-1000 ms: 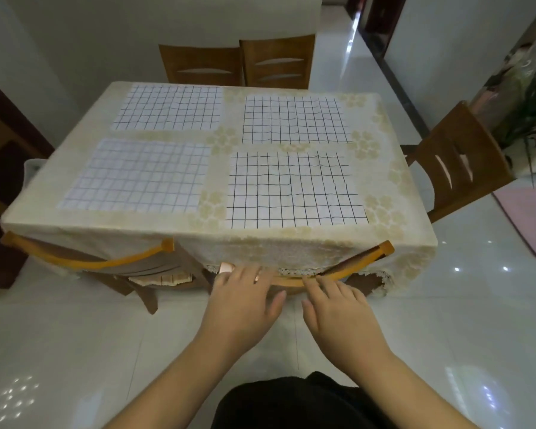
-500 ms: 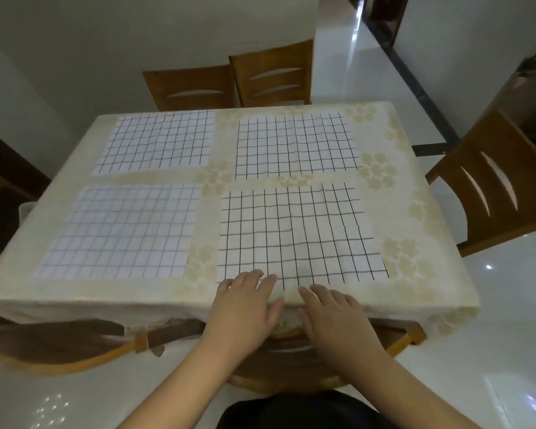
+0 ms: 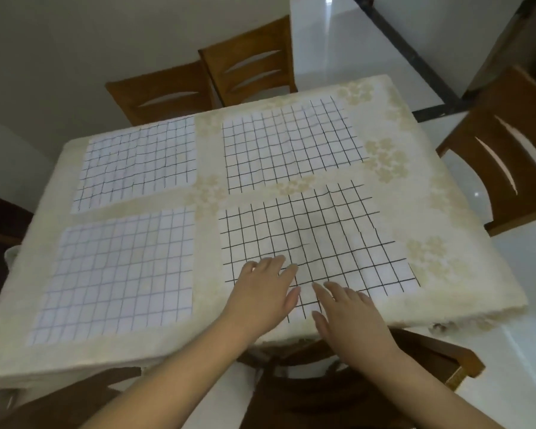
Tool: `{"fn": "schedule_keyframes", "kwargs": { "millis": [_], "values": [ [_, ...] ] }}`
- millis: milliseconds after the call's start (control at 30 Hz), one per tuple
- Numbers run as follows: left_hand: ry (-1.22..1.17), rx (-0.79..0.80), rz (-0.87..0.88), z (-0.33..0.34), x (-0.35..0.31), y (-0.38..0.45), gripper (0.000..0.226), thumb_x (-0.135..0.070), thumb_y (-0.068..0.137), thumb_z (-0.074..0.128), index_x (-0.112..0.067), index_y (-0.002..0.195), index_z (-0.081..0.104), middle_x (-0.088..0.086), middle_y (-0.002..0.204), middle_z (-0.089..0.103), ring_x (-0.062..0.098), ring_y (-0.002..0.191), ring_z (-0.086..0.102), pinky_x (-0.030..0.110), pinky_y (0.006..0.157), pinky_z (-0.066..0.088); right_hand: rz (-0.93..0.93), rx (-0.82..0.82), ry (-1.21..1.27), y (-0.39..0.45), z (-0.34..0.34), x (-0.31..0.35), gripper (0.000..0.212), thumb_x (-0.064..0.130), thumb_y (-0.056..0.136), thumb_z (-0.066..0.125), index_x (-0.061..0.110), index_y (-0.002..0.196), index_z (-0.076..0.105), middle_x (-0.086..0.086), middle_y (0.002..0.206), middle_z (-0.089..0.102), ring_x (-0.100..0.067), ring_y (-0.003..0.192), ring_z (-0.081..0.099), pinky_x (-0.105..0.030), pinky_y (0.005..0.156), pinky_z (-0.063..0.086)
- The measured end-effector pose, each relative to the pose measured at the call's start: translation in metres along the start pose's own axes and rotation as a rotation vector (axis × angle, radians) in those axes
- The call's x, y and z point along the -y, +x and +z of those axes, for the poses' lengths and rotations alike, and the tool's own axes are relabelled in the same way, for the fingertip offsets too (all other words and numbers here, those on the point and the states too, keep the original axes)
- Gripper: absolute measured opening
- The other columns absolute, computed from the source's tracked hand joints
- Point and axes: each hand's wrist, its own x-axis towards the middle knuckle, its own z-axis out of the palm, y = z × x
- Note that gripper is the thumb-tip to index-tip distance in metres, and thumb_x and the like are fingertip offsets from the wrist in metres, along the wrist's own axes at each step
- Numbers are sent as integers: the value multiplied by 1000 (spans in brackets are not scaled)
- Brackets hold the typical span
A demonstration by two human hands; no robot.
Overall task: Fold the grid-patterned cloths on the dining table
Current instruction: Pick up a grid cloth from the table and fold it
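Bare forearms, dark garment below

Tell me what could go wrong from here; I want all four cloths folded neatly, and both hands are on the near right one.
1. The near right cloth is already rippled; folding it unsmoothed may set crooked creases.
2. Its near edge lies close to the table edge under the left hand and right hand, so it could slip off.
3. The tablecloth may bunch up and shift the neighbouring cloths.

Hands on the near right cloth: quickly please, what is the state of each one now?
Left hand: open, fingers straight, lying flat on the near right grid cloth, holding nothing.
Right hand: open, fingers straight, flat on the same cloth, holding nothing.
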Motion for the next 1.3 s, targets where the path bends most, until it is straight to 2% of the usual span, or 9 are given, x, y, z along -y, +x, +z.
{"fn": "schedule_keyframes", "kwargs": {
  "millis": [133, 233, 333, 500, 633, 867, 1100, 1200, 1300],
  "values": [
    [7, 23, 126, 14, 28, 31, 51, -43, 100, 34, -20, 145, 36, 7, 152, 37, 26, 135, 38, 44, 108, 30, 79, -18, 40, 6, 17, 14, 55, 39, 75, 75, 15, 122, 64, -3, 111, 69, -20, 92, 69, -35, 74, 57],
    [-3, 25, 239, 28, 44, 50, 48, -40, 97, 39, -15, 137, 50, 14, 142, 49, 31, 126, 49, 49, 100, 41, 184, -7, 71, 9, 27, 32, 52, 38, 81, 68, 15, 127, 61, -2, 115, 67, -19, 97, 67, -34, 77, 55],
    [10, 3, 324, 46, 60, 72, 54, -41, 92, 30, -11, 126, 59, 15, 129, 59, 33, 113, 58, 49, 90, 47, 255, 31, 89, 9, 40, 46, 51, 39, 86, 58, 15, 130, 58, -3, 116, 66, -19, 96, 67, -35, 76, 55],
    [2, 85, 373, 71, 75, 116, 47, -38, 98, 40, -18, 140, 44, 7, 138, 49, 26, 122, 49, 41, 96, 40, 455, 88, 287, 10, 61, 44, 50, 36, 93, 53, 15, 139, 49, -5, 125, 62, -24, 105, 63, -41, 84, 53],
    [-309, 200, 347, 79, 83, 152, 42, -29, 99, 44, -20, 140, 46, 2, 141, 47, 22, 120, 51, 35, 97, 41, 660, 65, 474, 7, 80, 40, 44, 34, 95, 53, 21, 137, 48, 1, 122, 60, -18, 103, 60, -32, 80, 50],
    [-257, 8, 521, 106, 99, 214, 39, -8, 95, 53, -9, 134, 56, 17, 139, 52, 33, 126, 48, 44, 105, 39, 885, -23, 523, 22, 113, 29, 39, 33, 92, 58, 20, 128, 56, -2, 119, 59, -20, 101, 59, -41, 81, 53],
    [-134, 55, 391, 118, 115, 253, 49, -22, 100, 45, -18, 148, 35, 14, 157, 24, 30, 144, 23, 46, 114, 23, 861, -105, 342, 46, 136, 29, 33, 39, 89, 59, 20, 116, 61, 2, 110, 60, -20, 103, 53, -37, 84, 38],
    [-184, 68, 273, 121, 124, 263, 48, -19, 100, 46, -19, 147, 37, 11, 157, 25, 30, 143, 22, 45, 113, 23, 894, -120, 312, 55, 140, 29, 33, 43, 88, 60, 22, 113, 61, 3, 107, 61, -19, 102, 52, -35, 85, 35],
    [-263, 39, 131, 121, 133, 269, 45, -15, 98, 48, -21, 142, 43, 8, 150, 35, 29, 136, 32, 42, 106, 32, 932, -101, 305, 61, 139, 28, 29, 44, 89, 58, 23, 108, 61, 4, 105, 60, -18, 101, 51, -35, 85, 36]
  ]
}}
